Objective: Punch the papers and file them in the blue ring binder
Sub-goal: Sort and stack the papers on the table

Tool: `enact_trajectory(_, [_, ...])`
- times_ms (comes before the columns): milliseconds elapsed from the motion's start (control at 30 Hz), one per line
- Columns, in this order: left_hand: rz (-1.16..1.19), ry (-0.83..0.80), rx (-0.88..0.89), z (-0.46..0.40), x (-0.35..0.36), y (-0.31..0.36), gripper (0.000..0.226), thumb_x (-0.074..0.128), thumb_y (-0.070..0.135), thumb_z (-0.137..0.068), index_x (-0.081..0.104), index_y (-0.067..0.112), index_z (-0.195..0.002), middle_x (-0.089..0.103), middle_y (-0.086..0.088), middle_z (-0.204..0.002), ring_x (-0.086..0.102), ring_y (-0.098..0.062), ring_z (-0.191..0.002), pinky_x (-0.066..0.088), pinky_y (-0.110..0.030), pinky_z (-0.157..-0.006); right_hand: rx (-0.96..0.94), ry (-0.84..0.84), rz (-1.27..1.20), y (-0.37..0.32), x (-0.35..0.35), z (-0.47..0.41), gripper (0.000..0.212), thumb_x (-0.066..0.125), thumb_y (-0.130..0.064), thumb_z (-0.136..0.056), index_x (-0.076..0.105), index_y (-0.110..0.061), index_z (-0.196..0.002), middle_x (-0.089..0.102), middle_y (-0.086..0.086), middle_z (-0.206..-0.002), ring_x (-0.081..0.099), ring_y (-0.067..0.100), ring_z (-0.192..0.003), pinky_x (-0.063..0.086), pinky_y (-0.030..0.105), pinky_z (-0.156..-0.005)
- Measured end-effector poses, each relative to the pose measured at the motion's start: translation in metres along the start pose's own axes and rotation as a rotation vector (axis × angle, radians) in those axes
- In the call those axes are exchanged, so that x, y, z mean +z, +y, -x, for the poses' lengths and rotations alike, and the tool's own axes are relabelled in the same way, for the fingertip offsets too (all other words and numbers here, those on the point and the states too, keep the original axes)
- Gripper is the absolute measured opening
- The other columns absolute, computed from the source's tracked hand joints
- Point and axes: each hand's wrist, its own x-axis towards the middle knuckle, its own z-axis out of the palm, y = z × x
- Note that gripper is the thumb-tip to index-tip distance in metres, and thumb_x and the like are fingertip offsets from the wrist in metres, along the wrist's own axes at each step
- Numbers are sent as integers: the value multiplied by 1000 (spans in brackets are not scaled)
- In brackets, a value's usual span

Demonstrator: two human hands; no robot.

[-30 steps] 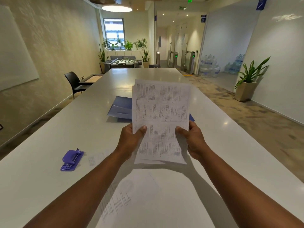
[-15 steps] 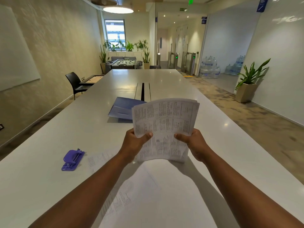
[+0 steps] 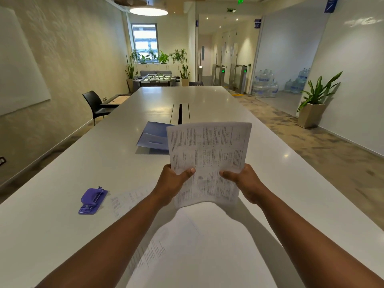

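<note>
Holding a stack of printed papers [image 3: 207,161] upright above the white surface [image 3: 62,183], the left hand [image 3: 172,183] and right hand [image 3: 245,183] each have their grip closed on a lower side edge, thumbs pressed onto the front sheet. The stack bows a little and its edges sit nearly flush, so I judge the sheets are being squared up before they go to the punch. Printed text runs in dense columns across the front sheet, too small to read.

A purple hole punch [image 3: 92,201] lies to the left, near the left forearm and within easy reach for the next step. More printed sheets [image 3: 145,242] lie flat on the surface under the arms, presumably waiting their turn. Behind the held stack, the blue ring binder [image 3: 152,138] rests on the surface, partly hidden by the paper; it looks slightly open, though whether its rings are open cannot be told.

Far off, a green exit sign [image 3: 231,10] hangs from the ceiling; a blue wall sign [image 3: 257,23] is unreadable.
</note>
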Motion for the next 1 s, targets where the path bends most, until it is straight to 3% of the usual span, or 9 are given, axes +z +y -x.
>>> enact_trajectory(200, [50, 13, -85, -3, -5, -5, 30, 74, 27, -91, 65, 22, -119, 76, 1, -111, 75, -24, -96, 63, -48, -79, -14, 13, 65, -5, 6, 3, 17, 63, -26, -99, 68, -19, -113, 78, -2, -103, 75, 27, -93, 61, 45, -83])
enact_trajectory(400, [-18, 3, -152, -1, -11, -11, 34, 72, 29, -92, 65, 23, -125, 74, 3, -117, 73, -22, -102, 61, -48, -86, 67, 19, 109, 5, 9, -5, 16, 61, -22, -101, 64, -19, -117, 74, 2, -109, 73, 30, -94, 60, 47, -86])
enact_trajectory(500, [-43, 65, -217, 0, -17, -12, 27, 59, 40, -99, 67, 16, -110, 75, -1, -110, 73, -22, -96, 61, -39, -83, 127, 41, 129, 12, 8, -10, 18, 63, -22, -100, 63, -20, -117, 73, 1, -110, 73, 30, -93, 60, 47, -84])
enact_trajectory(567, [-146, 129, -246, -1, -23, -21, 41, 44, 48, -104, 67, 15, -103, 74, -2, -107, 70, -21, -95, 54, -33, -80, 170, 54, 143, 16, 7, -13, 19, 63, -22, -100, 63, -19, -118, 73, 2, -110, 74, 30, -91, 62, 42, -77])
enact_trajectory(667, [-636, 146, -332, -3, -39, -46, 44, 41, 58, -96, 63, 27, -119, 63, -2, -132, 58, -27, -116, 45, -47, -101, 219, 66, 173, 22, 8, -16, 22, 63, -18, -99, 62, -16, -121, 71, 4, -114, 72, 30, -93, 59, 40, -76])
enact_trajectory(767, [-1104, -65, -471, 4, -50, -60, 57, 52, 55, -94, 44, 34, -146, 20, -5, -165, 13, -38, -151, 15, -58, -117, 262, 44, 222, 23, 11, -16, 21, 62, -15, -99, 60, -15, -120, 68, 5, -116, 70, 30, -93, 56, 36, -71])
enact_trajectory(833, [-1122, -142, -514, 8, -50, -69, 65, 55, 51, -93, 34, 33, -152, 7, -5, -168, 0, -39, -153, 8, -62, -119, 290, 23, 268, 25, 12, -16, 24, 63, -15, -99, 60, -14, -123, 67, 6, -116, 70, 31, -93, 56, 33, -66])
enact_trajectory(933, [-1087, -166, -476, 6, -47, -80, 73, 53, 43, -95, 19, 29, -158, 11, -3, -168, 6, -34, -154, 12, -58, -120, 323, 9, 300, 28, 13, -17, 25, 63, -16, -99, 60, -13, -124, 68, 5, -111, 71, 27, -83, 53, 22, -49])
enact_trajectory(1000, [-982, -180, -455, 0, -46, -82, 76, 56, 26, -96, 15, 26, -160, 16, -2, -167, 13, -29, -154, 14, -54, -123, 349, 7, 304, 32, 12, -17, 25, 63, -15, -99, 60, -12, -124, 68, 6, -108, 71, 26, -81, 52, 20, -46])
